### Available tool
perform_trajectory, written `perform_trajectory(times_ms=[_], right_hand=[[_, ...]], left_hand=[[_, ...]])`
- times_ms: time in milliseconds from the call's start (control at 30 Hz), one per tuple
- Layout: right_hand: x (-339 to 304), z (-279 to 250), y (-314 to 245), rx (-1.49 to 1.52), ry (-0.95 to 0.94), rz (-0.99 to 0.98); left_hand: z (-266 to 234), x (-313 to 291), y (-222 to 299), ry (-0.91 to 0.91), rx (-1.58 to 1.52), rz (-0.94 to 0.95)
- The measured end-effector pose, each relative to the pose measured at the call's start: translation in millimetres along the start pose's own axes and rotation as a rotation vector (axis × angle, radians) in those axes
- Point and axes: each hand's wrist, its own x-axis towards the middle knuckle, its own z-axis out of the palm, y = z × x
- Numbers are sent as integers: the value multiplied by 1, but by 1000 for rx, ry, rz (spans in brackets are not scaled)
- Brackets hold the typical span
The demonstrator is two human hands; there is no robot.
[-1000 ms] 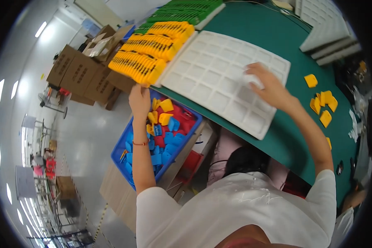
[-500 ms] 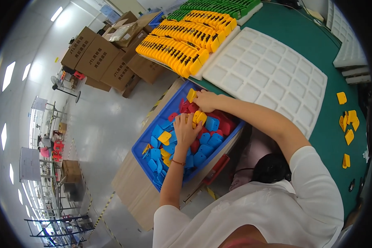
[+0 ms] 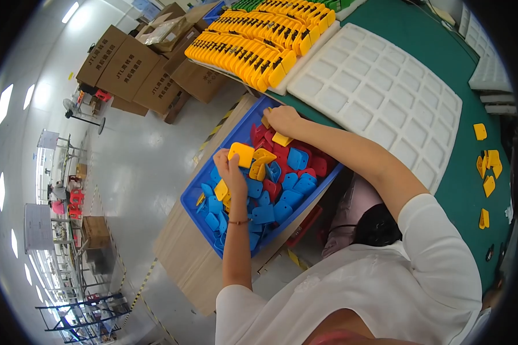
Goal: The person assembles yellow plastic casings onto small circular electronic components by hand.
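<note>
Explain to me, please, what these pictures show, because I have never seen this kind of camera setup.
There is no machine: two bare hands do the work. Every picture comes from one wide fisheye camera worn on the person's head, looking down. The grip of the left hand is closed on a yellow piece. The right hand is at another yellow piece, partly hidden; whether it holds it is unclear. Below them is a blue bin with blue pieces, red pieces and more yellow ones. On the green table lie loose yellow pieces and a white tray with square pockets.
</note>
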Motion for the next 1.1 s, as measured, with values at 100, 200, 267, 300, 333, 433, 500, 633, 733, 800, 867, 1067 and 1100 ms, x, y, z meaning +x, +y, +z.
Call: perform_trajectory(times_ms=[100, 200, 267, 300, 333, 433, 500, 633, 733, 800, 867, 1067, 1100], right_hand=[[3, 11, 0, -14, 23, 103], [10, 15, 9, -142, 54, -37], [7, 11, 2, -158, 57, -80], [8, 8, -1, -232, -9, -120], [8, 4, -2, -309, -74, -159], [8, 1, -3, -340, -22, -242], [2, -10, -8, -228, 33, -207], [-25, -50, -1, -57, 83, -55], [-65, -92, 26, -90, 188, -74], [-95, -127, 52, -47, 175, 43], [-124, -146, 86, -38, 256, 148], [-257, -214, 152, 96, 508, 565], [-283, -221, 166, 68, 559, 647]], left_hand=[[-14, 4, 35, -269, -410, -362], [-23, 9, 58, -457, -79, -261], [-23, 9, 67, -569, 396, -82], [-22, 5, 66, -569, 398, -81], [-19, 0, 64, -650, 527, -37], [-10, -18, 53, -743, 816, 33], [-8, -21, 51, -676, 910, -47], [-23, -2, 74, -521, 691, 38], [-28, 13, 80, -705, 615, 49], [-17, 18, 80, -789, 629, 10], [-4, 21, 49, -755, 507, -299], [23, 18, 36, -893, 603, -68], [27, 14, 32, -883, 647, -12]])
